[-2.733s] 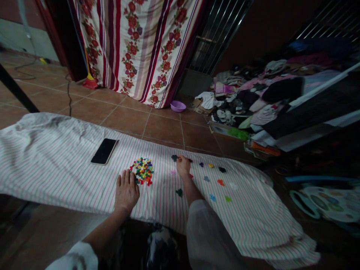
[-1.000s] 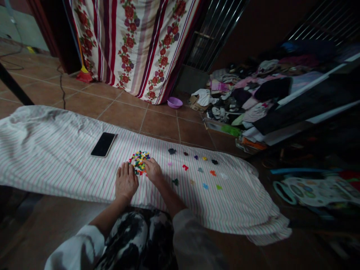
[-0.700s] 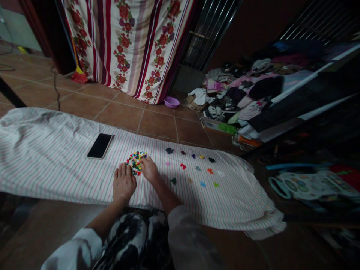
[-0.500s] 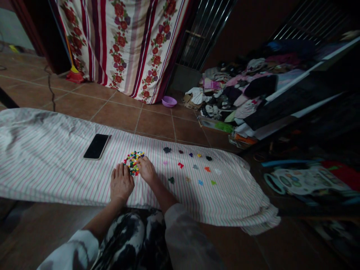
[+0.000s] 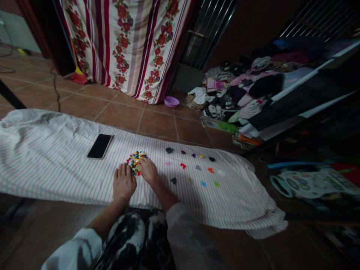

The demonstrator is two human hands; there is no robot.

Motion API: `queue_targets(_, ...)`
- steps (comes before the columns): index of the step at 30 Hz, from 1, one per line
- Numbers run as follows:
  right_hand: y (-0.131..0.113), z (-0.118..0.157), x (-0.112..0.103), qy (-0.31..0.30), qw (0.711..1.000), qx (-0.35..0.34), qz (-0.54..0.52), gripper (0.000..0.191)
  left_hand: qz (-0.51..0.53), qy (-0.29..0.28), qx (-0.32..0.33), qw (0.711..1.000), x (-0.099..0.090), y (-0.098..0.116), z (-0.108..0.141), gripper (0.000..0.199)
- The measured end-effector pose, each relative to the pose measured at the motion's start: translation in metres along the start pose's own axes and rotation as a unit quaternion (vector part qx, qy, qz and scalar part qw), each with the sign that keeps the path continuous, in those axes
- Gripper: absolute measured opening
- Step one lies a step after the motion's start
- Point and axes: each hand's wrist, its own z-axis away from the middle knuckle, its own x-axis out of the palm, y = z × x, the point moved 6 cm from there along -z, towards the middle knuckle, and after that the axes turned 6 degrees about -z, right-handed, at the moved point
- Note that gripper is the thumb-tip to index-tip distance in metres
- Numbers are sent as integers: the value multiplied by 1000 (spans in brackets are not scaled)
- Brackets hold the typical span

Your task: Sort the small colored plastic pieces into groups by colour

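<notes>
A pile of tiny multicoloured pieces (image 5: 136,156) lies on a striped cloth (image 5: 64,165). My left hand (image 5: 124,183) rests flat at the pile's near left edge, fingers stretched out. Over the pile's right side, my right hand (image 5: 149,171) bends its fingers down with the tips together among the pieces; whatever they pinch is too small to make out. To the right, small single-colour groups sit in rows, among them a dark grey group (image 5: 169,150), a red group (image 5: 183,166), an orange group (image 5: 210,170), a dark green group (image 5: 173,181) and a blue group (image 5: 203,183).
A phone (image 5: 99,146) lies on the cloth left of the pile. Beyond it are a floral curtain (image 5: 135,48), a red broom (image 5: 79,77) and a purple basin (image 5: 171,101) on the tiled floor. Clothes (image 5: 239,88) are heaped at the back right.
The whole view has shifted slightly, moving things a little to the right. My right fingers have moved slightly within the pile; my left hand keeps its place beside it.
</notes>
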Motion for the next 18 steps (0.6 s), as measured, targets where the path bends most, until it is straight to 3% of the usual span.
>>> queue_targets(8,6,1,0,64,996,0,-59,16,-7,4,5,1000,0,0,1,46)
queue_targets(18,30,8,-3,144,964,115,-192,11,-11,-1,8,1000,1,0,0,46)
